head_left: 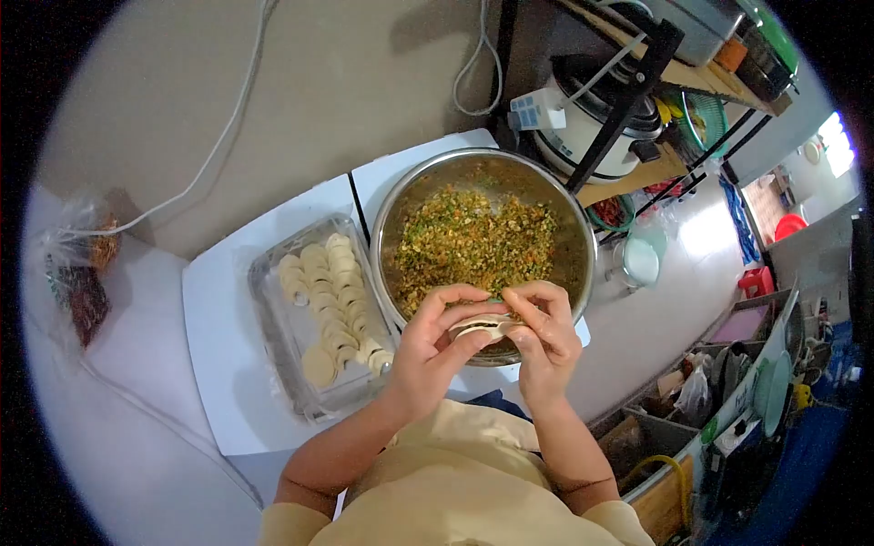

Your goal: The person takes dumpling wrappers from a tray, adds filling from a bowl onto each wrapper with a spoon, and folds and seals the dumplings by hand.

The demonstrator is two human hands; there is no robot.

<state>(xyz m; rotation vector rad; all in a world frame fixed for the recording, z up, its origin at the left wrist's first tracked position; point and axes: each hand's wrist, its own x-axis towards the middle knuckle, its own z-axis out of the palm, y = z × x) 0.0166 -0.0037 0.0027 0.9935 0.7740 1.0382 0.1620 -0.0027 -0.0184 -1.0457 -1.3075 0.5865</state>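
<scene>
pale yellow cloth shirt [455, 482] fills the bottom of the view, closest to the camera. above it the left hand [431, 338] and right hand [544, 344] are both gripping one folded, pale cream dough wrapper [481, 319], fingers behind and thumbs in front, over the near side of a big round stainless steel bowl [580, 264] of chopped green-and-orange filling [482, 237]. looks like the pinching-shut step tbh. next move probably calls for light, even thumb pressure along the edges so the gap closes without tearing. wrapper's a soft-looking half-moon with a dark slit gaping between its edges. loads of round, pale dough discs [341, 291] overlap in a clear plastic rectangular tray [289, 350] left of the bowl.
</scene>
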